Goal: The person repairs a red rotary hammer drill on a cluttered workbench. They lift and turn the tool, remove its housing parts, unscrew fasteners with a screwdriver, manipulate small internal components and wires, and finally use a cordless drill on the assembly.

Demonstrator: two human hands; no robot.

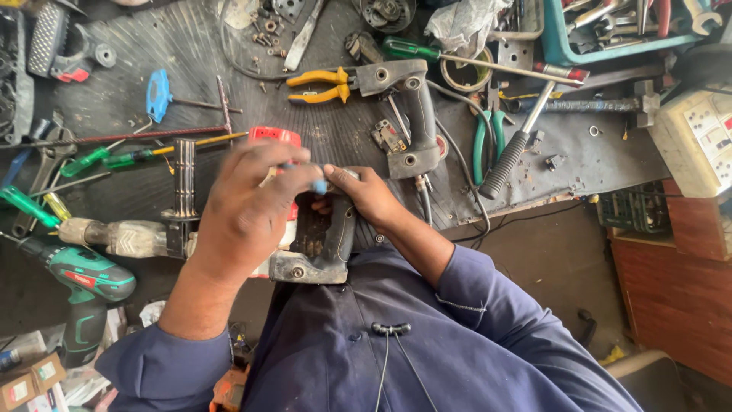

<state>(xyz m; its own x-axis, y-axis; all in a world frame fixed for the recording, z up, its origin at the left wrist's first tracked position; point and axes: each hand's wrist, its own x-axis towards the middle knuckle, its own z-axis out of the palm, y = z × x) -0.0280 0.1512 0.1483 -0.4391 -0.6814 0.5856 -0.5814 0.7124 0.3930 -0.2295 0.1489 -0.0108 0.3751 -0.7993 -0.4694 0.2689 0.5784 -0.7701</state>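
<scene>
Resting against the person's lap at the bench (229,46) edge, a worn power-tool housing (320,244) sits gripped by the right hand (366,194) — fingers wrapped on its top. The left hand (248,210) hovers over it, fingers pinched on a small blue-tipped tool (319,185). Yellow-handled pliers (320,84) lie beyond — a green drill (88,278) to the left.

Grimy matt-plastic drill housing (320,236), dull metal chuck (114,236), scuffed dark rubber bench mat (191,46)
</scene>
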